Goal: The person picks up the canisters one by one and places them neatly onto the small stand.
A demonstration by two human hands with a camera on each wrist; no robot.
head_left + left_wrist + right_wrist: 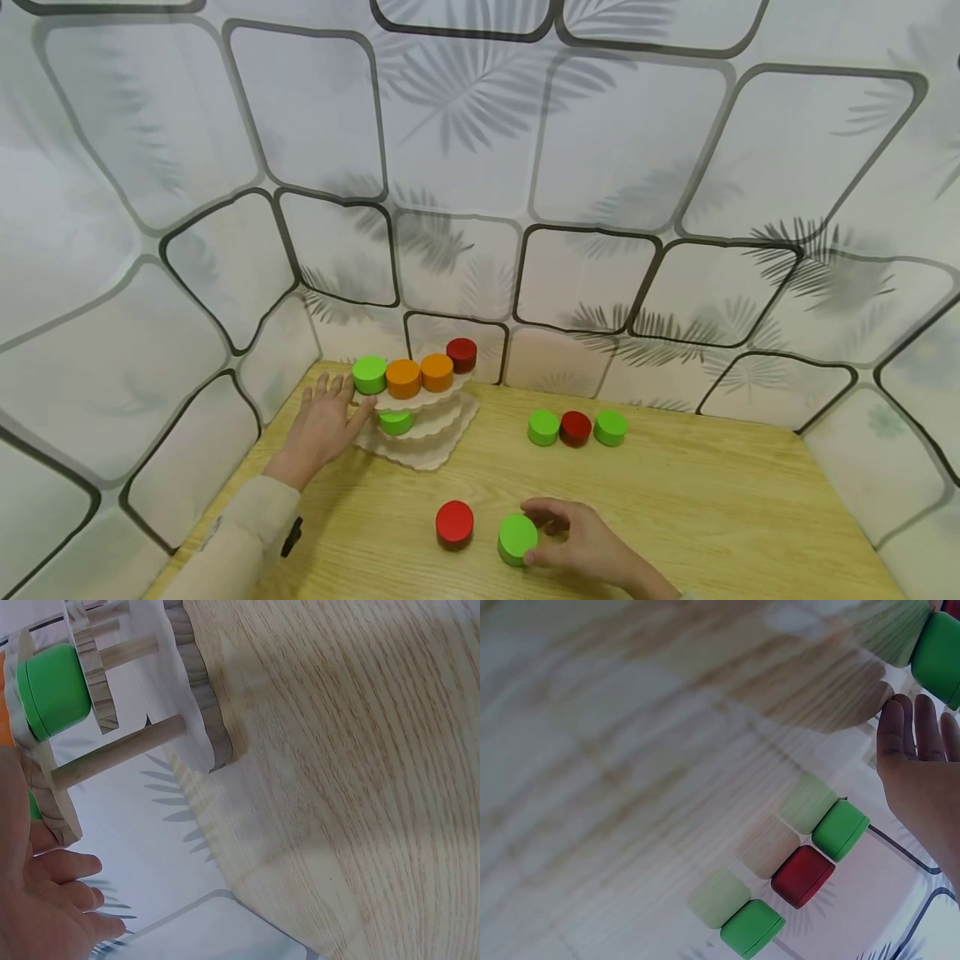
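A tiered wooden stand with scalloped edges is at the back left. On its top tier sit a green block, two orange blocks and a dark red block; another green block lies on a lower tier. My left hand rests against the top tier's left edge, fingers extended, thumb at the front. At the table's front, my right hand is around the right side of a green round block, its thumb at the side. In the right wrist view its fingers look nearly straight.
A red round block lies left of the front green one. Farther back stands a row: green block, dark red block, green block. The wooden table meets patterned walls at the back and sides.
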